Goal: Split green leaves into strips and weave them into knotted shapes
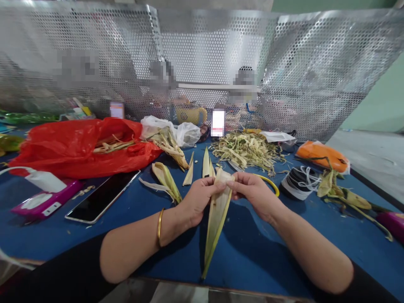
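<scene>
A long pale green-yellow husk leaf (217,221) hangs between my hands, its broad end up and its pointed tip down near the table's front edge. My left hand (202,195) pinches its upper left edge, and a gold bangle circles that wrist. The upper right edge is pinched by my right hand (248,189). Just beyond my fingers lies a narrow pointed leaf (206,163). Left of it are a small husk piece (188,171) and a curled husk (167,179). A yellow curved object (269,183) shows partly behind my right hand.
On the blue table (252,261) lie a heap of shredded husk (248,149), a red bag (72,147), a phone (104,198), a purple power strip (47,200), a black-and-white cord roll (299,183) and an orange packet (323,155). A perforated metal screen (208,46) stands behind.
</scene>
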